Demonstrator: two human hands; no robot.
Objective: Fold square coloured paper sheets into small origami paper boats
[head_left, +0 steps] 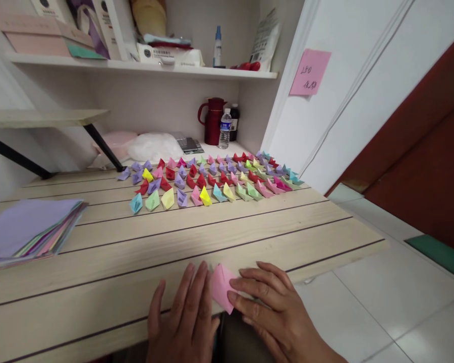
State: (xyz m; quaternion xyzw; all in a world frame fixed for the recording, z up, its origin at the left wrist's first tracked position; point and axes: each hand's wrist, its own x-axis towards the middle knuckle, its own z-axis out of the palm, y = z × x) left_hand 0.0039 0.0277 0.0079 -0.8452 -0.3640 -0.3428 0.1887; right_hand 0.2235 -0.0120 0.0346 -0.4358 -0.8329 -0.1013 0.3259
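Observation:
A piece of pink paper (222, 288), folded into a small pointed shape, lies at the table's front edge between my hands. My right hand (274, 302) has its index and middle fingertips on the paper's right side, holding it, while the other fingers spread out beyond. Close along the paper's left edge, my left hand (189, 312) lies with its fingers stretched out on the tabletop. Whether it touches the paper is hard to tell. Farther back stand rows of small folded paper boats (181, 197) in many colours.
A stack of coloured paper sheets (30, 227) lies at the table's left. Behind the boats are a dark red jug (213, 121), a water bottle (225, 130) and a white plastic bag (155, 147). A small raised shelf (45, 118) stands at the back left. The table's right edge borders the tiled floor (363, 297).

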